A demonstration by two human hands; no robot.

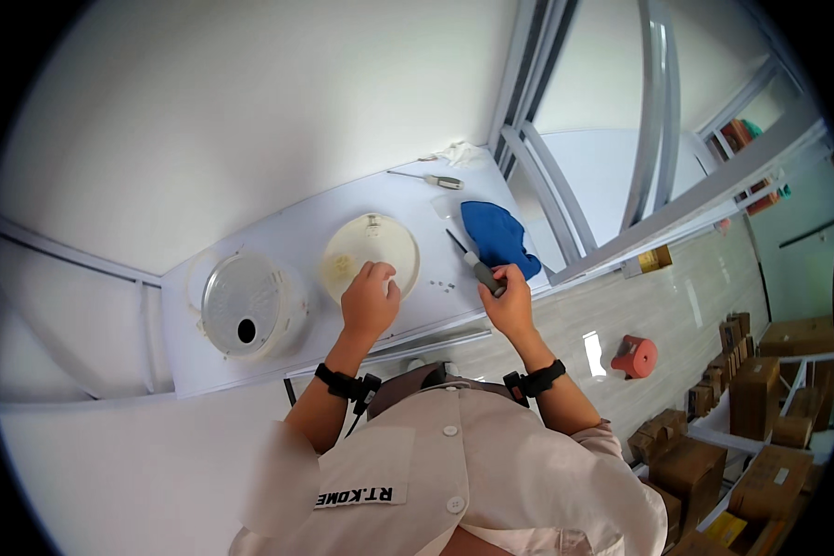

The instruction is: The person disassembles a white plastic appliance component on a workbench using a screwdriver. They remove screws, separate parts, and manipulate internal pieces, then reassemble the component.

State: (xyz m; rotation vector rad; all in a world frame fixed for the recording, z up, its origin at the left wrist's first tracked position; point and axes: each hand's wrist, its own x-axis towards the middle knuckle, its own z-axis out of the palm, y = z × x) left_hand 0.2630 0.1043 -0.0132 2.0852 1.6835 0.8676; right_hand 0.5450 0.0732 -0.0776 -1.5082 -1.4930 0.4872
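Note:
My right hand [508, 304] is closed around the grey handle of a screwdriver [481, 271], whose dark shaft points up and left over the table. My left hand [371, 301] is over the near part of a round cream-coloured cover [396, 243], its fingers curled together. Whatever may be between those fingertips is too small or hidden to make out. Several small metal pieces, perhaps screws [442, 284], lie loose on the white table [315, 324] between my hands. Just beyond the screwdriver rests a blue cloth-like item [498, 236].
To the left stands a round housing with a clear lid [241, 296] and a dark round hole. A second screwdriver [440, 181] and a crumpled white cloth [459, 155] lie at the back. Metal framing [551, 190] rises at right; a red roll [636, 357] and cardboard boxes [755, 394] are beyond.

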